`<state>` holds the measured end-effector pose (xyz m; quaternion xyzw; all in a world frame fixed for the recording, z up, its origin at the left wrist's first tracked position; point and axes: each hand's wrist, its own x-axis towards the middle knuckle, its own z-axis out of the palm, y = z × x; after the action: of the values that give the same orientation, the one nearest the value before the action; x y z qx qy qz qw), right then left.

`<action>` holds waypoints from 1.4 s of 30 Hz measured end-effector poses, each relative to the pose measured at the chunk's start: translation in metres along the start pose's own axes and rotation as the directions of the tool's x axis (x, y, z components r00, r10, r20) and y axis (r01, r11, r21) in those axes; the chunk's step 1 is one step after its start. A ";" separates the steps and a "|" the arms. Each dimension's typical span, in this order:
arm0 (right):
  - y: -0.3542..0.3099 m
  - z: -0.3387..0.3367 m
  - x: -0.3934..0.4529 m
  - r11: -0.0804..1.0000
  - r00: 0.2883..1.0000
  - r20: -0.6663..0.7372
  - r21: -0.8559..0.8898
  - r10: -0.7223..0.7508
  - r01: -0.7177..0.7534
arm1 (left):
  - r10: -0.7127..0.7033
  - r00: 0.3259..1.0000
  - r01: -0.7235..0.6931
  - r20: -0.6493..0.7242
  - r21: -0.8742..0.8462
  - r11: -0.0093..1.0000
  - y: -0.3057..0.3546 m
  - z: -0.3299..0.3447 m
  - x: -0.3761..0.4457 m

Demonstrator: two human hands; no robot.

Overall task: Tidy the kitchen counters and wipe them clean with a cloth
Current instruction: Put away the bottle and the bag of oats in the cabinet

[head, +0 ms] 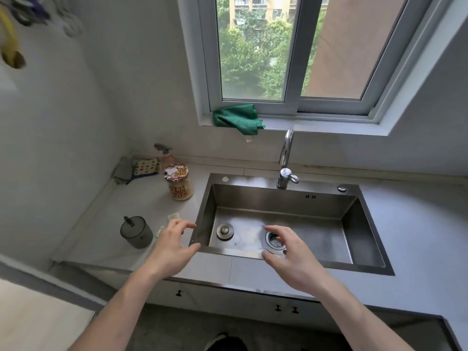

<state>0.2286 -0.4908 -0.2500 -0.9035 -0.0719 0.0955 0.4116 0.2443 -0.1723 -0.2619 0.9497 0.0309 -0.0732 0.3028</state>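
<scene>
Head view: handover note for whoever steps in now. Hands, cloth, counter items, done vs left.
Left hand: open, holds nothing, over the counter edge beside the sink.
Right hand: open, holds nothing, over the sink's front rim.
Green cloth: on the window sill, one corner hanging over the edge, untouched.
Left counter: Snoopy jar, spray bottle behind it, patterned sponge and grey rag in the corner, dark lidded cup near the front, small white scraps by the left hand.
Done: nothing evident.
Left: tidy the items, fetch the cloth, wipe both counters.
</scene>
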 end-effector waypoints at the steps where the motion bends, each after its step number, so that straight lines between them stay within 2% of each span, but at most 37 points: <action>1: -0.002 0.001 0.002 1.000 1.000 0.001 -0.001 -0.004 0.004 | -0.004 1.000 0.004 -0.002 -0.001 1.000 -0.003 -0.004 0.010; 6: -0.008 0.005 0.033 0.999 0.998 -0.056 0.001 0.043 -0.043 | -0.029 0.999 0.030 -0.014 0.021 0.999 -0.018 -0.022 0.092; 14: -0.036 0.042 0.097 0.991 0.989 -0.091 0.074 0.116 -0.110 | -0.101 0.993 0.091 0.056 0.160 0.983 -0.072 -0.054 0.235; 23: -0.039 0.057 0.106 0.971 0.952 -0.202 0.105 0.231 -0.213 | -0.195 0.973 0.152 0.126 0.289 0.945 -0.120 -0.038 0.340; 30: -0.033 0.063 0.093 0.946 0.915 -0.245 0.136 0.320 -0.294 | -0.180 0.983 0.162 0.044 0.260 0.952 -0.128 -0.032 0.357; 35: -0.030 0.070 0.080 0.928 0.897 -0.251 0.179 0.363 -0.326 | -0.150 0.988 0.137 0.028 0.271 0.953 -0.120 -0.030 0.332; 39: -0.025 0.065 0.060 0.911 0.879 -0.260 0.220 0.400 -0.350 | -0.002 1.000 0.007 -0.023 0.222 0.975 -0.094 -0.028 0.296; 42: -0.018 0.058 0.038 0.893 0.858 -0.270 0.251 0.436 -0.375 | 0.106 0.994 -0.104 0.002 0.218 0.970 -0.062 -0.030 0.266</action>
<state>0.2512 -0.4284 -0.2779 -0.8581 0.1976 0.0393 0.4723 0.5038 -0.1006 -0.3146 0.9779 -0.0262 -0.0554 0.2001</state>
